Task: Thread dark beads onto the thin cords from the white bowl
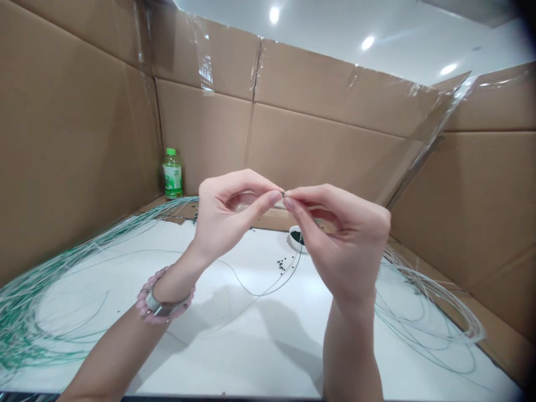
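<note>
1. Forearms, two, bare, enter from the near edge. One bracelet (165, 296) of pink rounded beads with a metal plate circles the left wrist.
2. Hands, two: the left hand (221, 218) and the right hand (347, 240) are raised above the table. Thumb and forefinger of each are pressed together, grasping at the tips; the remaining fingers are curled loosely.
3. Held item: one tiny dark bead (283, 194) sits between the left fingertips (274, 197) and right fingertips (288, 202). It is largely hidden, and its exact shape is hard to make out.
4. One thin, pale flexible strand (268, 287) hangs in a loose curve below the hands. Its link to the bead cannot be confirmed.
5. White table (234, 357), smooth: two large looped bundles of thin green-and-clear line lie on it, the left bundle (54, 296) and the right bundle (422, 312). Both run out of view or behind the forearms.
6. Loose dark beads (281, 264), about a dozen, are too small to count exactly. One small white dish (296, 239), partly hidden by the right hand, holds more.
7. Far left corner: one plastic bottle (172, 174), green cap and label, upright.
8. Corrugated cardboard walls (293, 139) surround the table, joined with clear tape (205, 61). Three bright ceiling lights (367, 43) show above.
</note>
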Action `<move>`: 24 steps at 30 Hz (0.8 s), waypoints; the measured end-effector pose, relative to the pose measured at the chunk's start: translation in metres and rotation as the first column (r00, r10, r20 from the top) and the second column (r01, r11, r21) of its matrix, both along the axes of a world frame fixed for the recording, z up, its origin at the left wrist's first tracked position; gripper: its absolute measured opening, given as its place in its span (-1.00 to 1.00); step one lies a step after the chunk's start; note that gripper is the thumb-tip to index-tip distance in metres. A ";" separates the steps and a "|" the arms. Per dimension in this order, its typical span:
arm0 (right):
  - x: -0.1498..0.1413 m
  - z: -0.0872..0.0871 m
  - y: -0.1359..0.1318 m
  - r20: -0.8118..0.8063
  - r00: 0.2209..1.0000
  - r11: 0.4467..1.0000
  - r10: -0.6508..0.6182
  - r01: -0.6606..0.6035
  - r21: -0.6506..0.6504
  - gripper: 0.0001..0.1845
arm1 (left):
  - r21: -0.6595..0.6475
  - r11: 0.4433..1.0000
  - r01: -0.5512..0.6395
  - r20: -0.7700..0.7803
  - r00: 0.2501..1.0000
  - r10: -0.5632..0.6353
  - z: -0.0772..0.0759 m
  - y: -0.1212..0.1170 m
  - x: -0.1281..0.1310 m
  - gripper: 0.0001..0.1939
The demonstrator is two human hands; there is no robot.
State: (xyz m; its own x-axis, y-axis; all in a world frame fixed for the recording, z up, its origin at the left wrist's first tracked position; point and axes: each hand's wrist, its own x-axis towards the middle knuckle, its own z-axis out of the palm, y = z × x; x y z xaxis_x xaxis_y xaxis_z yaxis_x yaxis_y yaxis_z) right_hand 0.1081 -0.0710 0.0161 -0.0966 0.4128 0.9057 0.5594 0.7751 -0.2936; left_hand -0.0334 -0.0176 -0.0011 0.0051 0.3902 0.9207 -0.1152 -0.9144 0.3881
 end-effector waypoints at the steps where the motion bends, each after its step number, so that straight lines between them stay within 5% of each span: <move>1: 0.000 -0.001 0.001 -0.002 1.000 1.000 0.000 0.000 0.014 -0.83 | 0.008 1.000 -0.005 -0.011 1.000 0.005 0.000 0.000 -0.001 -0.98; 11: -0.003 -0.003 0.010 -0.184 0.978 0.993 0.095 -0.105 -0.046 -0.88 | -0.031 0.998 -0.055 -0.016 0.998 0.055 -0.001 0.002 -0.002 -0.95; 17: -0.002 -0.001 0.006 -0.112 0.993 0.988 0.036 -0.052 -0.147 -0.88 | -0.046 0.995 -0.092 -0.001 0.996 0.092 0.000 0.000 -0.001 -0.93; 21: 0.020 0.002 0.006 0.197 0.980 0.902 0.022 0.066 -0.427 -0.90 | -0.037 0.991 -0.132 0.015 0.991 0.132 0.000 0.007 -0.002 -0.88; 24: 0.030 0.005 0.006 0.108 0.994 0.911 0.014 0.032 -0.410 -0.96 | -0.065 0.988 -0.140 -0.005 0.990 0.140 -0.002 0.010 0.000 -0.87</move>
